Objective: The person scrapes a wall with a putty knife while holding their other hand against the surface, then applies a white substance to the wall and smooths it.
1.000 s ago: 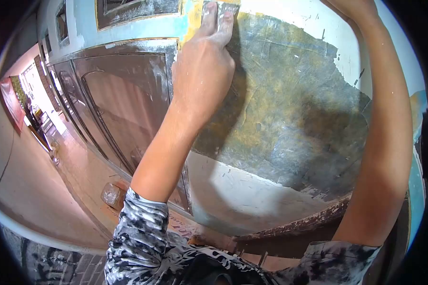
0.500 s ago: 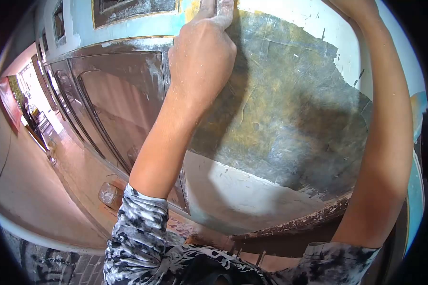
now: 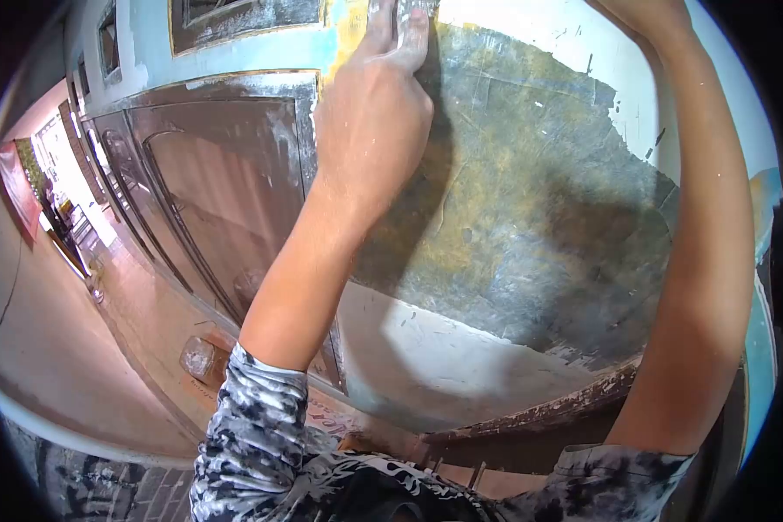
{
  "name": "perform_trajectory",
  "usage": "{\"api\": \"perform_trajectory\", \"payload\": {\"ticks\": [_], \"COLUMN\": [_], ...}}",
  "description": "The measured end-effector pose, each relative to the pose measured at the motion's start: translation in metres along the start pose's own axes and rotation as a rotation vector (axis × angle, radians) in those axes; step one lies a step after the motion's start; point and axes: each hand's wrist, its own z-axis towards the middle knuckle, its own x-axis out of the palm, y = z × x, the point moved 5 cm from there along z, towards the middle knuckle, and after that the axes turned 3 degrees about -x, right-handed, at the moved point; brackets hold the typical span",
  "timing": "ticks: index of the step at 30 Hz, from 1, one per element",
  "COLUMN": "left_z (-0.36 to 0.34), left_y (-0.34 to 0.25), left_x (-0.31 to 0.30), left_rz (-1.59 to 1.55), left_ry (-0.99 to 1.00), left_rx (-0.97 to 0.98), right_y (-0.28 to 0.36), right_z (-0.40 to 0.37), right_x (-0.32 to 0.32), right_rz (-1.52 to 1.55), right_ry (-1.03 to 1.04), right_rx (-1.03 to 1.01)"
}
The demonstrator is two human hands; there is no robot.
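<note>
This looks like the inside of a building being repainted or stripped, though whether it is a home or a shop cannot be told. The wall (image 3: 505, 209) is patchy, with dark, yellowish and white areas and ragged, chipped edges. Pale blue paint (image 3: 261, 52) surrounds a dark-framed window (image 3: 248, 17), its frame smeared with white. Brown panelled doors (image 3: 222, 165) line a narrow passage, whose smooth floor (image 3: 139, 287) runs to a bright opening (image 3: 70, 161). A red banner (image 3: 13, 187) hangs near that end.
</note>
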Motion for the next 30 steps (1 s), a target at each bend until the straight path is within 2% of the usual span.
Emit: {"api": "perform_trajectory", "payload": {"ticks": [1, 3, 4, 7, 8, 10, 13, 17, 23, 25, 30], "left_z": [0.007, 0.011, 0.010, 0.014, 0.009, -0.009, -0.028, -0.030, 0.002, 0.005, 0.003], "left_y": [-0.003, -0.003, -0.007, -0.002, 0.001, 0.004, 0.006, 0.002, -0.005, -0.009, -0.007], "left_x": [-0.002, 0.000, -0.005, -0.002, 0.001, 0.004, 0.006, 0.009, 0.007, 0.000, 0.002], "left_rz": [-0.007, 0.068, 0.040, 0.029, 0.030, 0.047, 0.014, -0.008, 0.018, -0.017, -0.052], "left_ry": [-0.005, 0.107, 0.081, 0.151, 0.147, 0.001, 0.046, 0.008, -0.033, 0.043, 0.009], "left_rx": [0.000, -0.075, -0.093, -0.047, -0.046, -0.004, -0.046, -0.059, 0.064, -0.057, -0.020], "right_y": [-0.001, 0.003, 0.002, 0.001, 0.001, 0.001, 0.005, 0.002, 0.001, -0.001, 0.004], "right_z": [0.001, 0.000, 0.000, 0.000, 0.002, 0.002, 0.000, 0.002, 0.001, 0.002, 0.001], "right_x": [0.000, 0.001, 0.001, -0.001, -0.001, -0.002, -0.004, -0.004, -0.002, 0.000, -0.004], "right_rz": [-0.001, 0.010, 0.003, 0.015, 0.035, 0.035, 0.021, 0.048, 0.057, 0.051, 0.040], "right_ry": [-0.003, 0.000, -0.003, -0.001, 0.009, 0.006, 0.001, 0.000, -0.027, -0.009, -0.009], "right_rx": [0.001, -0.008, -0.001, 0.003, -0.004, -0.004, 0.013, -0.003, 0.004, 0.009, 0.022]}}
